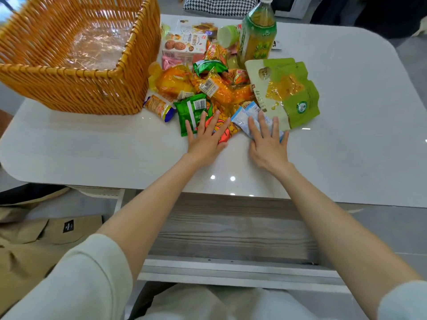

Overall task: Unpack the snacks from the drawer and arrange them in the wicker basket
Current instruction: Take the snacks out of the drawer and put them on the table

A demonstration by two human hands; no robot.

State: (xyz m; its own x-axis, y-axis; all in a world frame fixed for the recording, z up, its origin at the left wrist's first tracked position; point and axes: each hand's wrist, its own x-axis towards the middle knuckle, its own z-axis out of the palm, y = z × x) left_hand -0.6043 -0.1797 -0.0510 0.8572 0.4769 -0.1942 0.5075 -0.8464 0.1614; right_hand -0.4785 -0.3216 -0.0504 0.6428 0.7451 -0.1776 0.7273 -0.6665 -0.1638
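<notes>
- Two hands lie flat on the near edge of the snack pile (pixel 215 88), fingers straight and spread, gripping nothing; your left hand (pixel 205 140) presses on an orange patterned packet (pixel 221 125), fingertips reaching a green packet (pixel 193 109) at eleven o'clock; your right hand (pixel 269 144) rests on a pale blue packet (pixel 245 114).
- Just beyond your fingers, the heap spreads over the white table (pixel 346 112); green pouches (pixel 298 98) lie at one o'clock of the right hand; a biscuit box (pixel 182 46) and an upright tea bottle (pixel 256 35) stand at the far side, toward twelve.
- At ten o'clock, just beside the heap, the wicker basket (pixel 69 70) holds no snack that I can see; only clear film shows at its bottom.
- At six o'clock, under your forearms, the drawer (pixel 231 234) stands pulled out; the part in view is bare wood grain, so unpacking looks done, and arranging, judged not yet begun, is the step in hand.
- Next move, as I judge it: curl your fingers round one packet, lift it clear and carry it toward ten o'clock over the rim; the biscuit box and green pouches would probably sit best first, the slippery small packets after; mind the tea bottle, which may tip if the heap is dragged.
</notes>
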